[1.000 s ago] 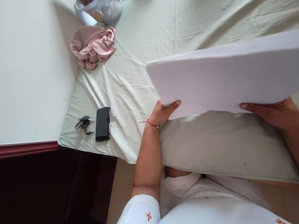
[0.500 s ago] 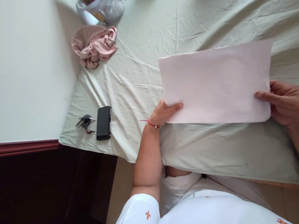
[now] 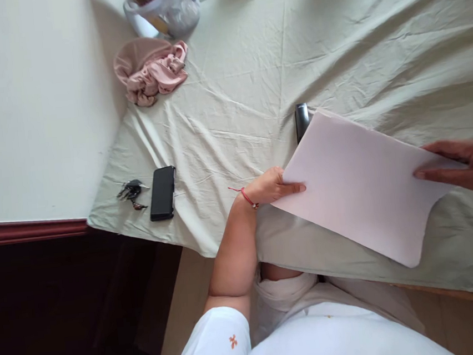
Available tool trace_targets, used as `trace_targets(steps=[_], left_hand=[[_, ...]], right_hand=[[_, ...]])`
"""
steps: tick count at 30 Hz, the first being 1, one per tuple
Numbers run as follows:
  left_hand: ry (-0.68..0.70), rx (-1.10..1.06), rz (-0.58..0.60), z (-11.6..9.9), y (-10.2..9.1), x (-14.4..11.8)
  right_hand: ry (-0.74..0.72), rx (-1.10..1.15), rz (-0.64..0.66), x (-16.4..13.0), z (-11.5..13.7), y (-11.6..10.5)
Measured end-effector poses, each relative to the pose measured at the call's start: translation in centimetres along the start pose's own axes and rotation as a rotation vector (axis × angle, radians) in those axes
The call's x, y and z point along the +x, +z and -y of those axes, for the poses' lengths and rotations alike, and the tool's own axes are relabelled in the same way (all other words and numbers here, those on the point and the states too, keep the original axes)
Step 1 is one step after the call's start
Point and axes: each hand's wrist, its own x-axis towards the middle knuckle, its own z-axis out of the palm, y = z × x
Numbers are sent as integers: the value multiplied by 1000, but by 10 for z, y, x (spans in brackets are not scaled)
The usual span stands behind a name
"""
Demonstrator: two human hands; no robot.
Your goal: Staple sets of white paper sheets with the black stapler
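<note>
A whitish sheet of paper (image 3: pixel 358 188), perhaps more than one layer, is held tilted above the table's front edge. My left hand (image 3: pixel 273 188) pinches its left edge, thumb on top and fingers underneath. Across from it, my right hand (image 3: pixel 465 164) grips the right edge between thumb and fingers, and the paper bends there. Behind the paper's upper left corner a dark, shiny object (image 3: pixel 302 121) shows on the cloth; the rest of it is hidden, so I cannot tell its kind.
A light green cloth (image 3: pixel 245 98) covers the table. On its left lie a black phone (image 3: pixel 162 193) and a bunch of keys (image 3: pixel 131 190). Farther back are a crumpled pink cloth (image 3: pixel 153 71) and a clear plastic bag (image 3: pixel 174 10). A white wall (image 3: pixel 33 108) borders the left side.
The paper has turned clockwise, its right end dropping toward me. Both hands have shifted slightly, the right one outward. The dark object behind the paper has come into view.
</note>
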Motion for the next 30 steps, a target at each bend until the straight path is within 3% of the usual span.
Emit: trace_targets(steps=[2, 4, 7, 9, 15, 19, 26, 30], left_hand=[[7, 49, 7, 1, 0, 1], [16, 100, 16, 1, 0, 2], [35, 131, 25, 1, -1, 1], [37, 117, 11, 0, -3, -1], [70, 38, -126, -6, -14, -7], [111, -99, -231, -3, -15, -4], [178, -399, -111, 1, -13, -6], [203, -459, -190, 0, -12, -6]], right_hand=[[-7, -207, 91, 0, 25, -1], [-59, -260, 112, -1, 55, 3], [-138, -178, 137, -2, 88, 12], [-109, -86, 173, -1, 94, 17], [335, 425, 188, 0, 57, 27], [482, 716, 314, -6, 37, 34], [557, 802, 462, -16, 29, 39], [516, 786, 583, -18, 30, 35]])
